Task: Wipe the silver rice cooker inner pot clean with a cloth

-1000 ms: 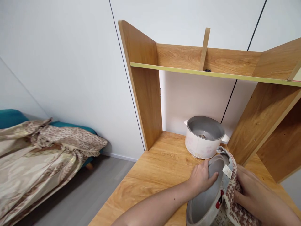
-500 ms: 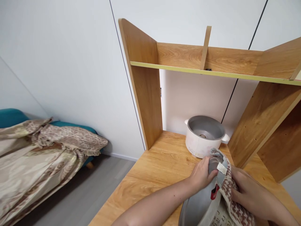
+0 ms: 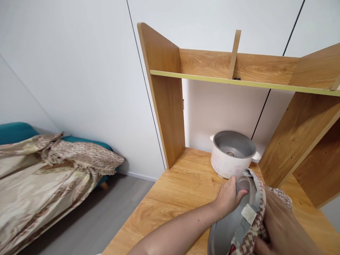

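Note:
A grey inner pot (image 3: 224,228) stands tilted at the bottom of the view, its lower part cut off by the frame. With thumb and fingers, my left hand (image 3: 228,200) is closed on its upper rim. My right hand (image 3: 284,225) presses a brown-and-white houndstooth cloth (image 3: 247,240) against the pot's right side. A pale grey edge and a white label (image 3: 249,214) show on the cloth; some of the right fingers are hidden in its folds. Just beyond the hands sits a white cooker body (image 3: 231,166) without a lid, grey inside.
The wooden desk (image 3: 159,198) carries a shelf unit (image 3: 168,117) with an upright divider (image 3: 234,55) and a small dark object (image 3: 237,78) on its board. At left, a patterned blanket (image 3: 53,184) covers a teal sofa (image 3: 17,131). A white wall (image 3: 87,63) stands behind.
My right hand has shifted the cloth around the pot's rim. Its label now lies lower, more cloth shows behind the hand, and the pot's printed marks are covered. My left hand keeps its hold.

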`<state>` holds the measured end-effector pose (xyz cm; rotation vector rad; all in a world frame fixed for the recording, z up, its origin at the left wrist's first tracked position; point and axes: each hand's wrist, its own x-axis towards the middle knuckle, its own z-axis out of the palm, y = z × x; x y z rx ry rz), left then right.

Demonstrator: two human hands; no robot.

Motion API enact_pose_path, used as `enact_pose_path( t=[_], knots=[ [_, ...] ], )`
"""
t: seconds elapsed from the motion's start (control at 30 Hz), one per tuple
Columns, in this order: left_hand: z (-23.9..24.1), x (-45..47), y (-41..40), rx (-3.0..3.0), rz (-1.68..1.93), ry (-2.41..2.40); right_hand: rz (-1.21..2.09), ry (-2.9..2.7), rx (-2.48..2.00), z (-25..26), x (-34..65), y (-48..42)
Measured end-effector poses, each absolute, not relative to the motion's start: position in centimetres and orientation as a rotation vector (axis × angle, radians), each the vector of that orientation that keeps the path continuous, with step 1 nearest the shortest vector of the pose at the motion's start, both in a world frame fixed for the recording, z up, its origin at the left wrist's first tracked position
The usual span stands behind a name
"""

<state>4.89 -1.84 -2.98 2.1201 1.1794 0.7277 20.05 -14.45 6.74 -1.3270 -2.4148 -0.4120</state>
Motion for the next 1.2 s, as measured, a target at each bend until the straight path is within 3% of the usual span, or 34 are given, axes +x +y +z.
enact_pose_path(
  t=[0.1,0.27,0.8,1.2],
  knots=[
    [-3.2,5.0,-1.8,2.106,0.742,1.224,-0.604,-2.384,-1.289,3.9,20.4,-15.2],
    [-3.3,5.0,-1.6,2.095,0.749,1.236,-0.606,-2.153,-1.496,0.9,18.8,-16.8],
    [-3.5,5.1,-1.6,2.13,0.698,1.252,-0.712,-2.37,-1.288,3.1,20.4,-15.3],
    [-2.2,4.9,-2.2,2.121,0.651,1.213,-0.056,-2.366,-1.469,8.1,20.0,-14.3]
  ],
)
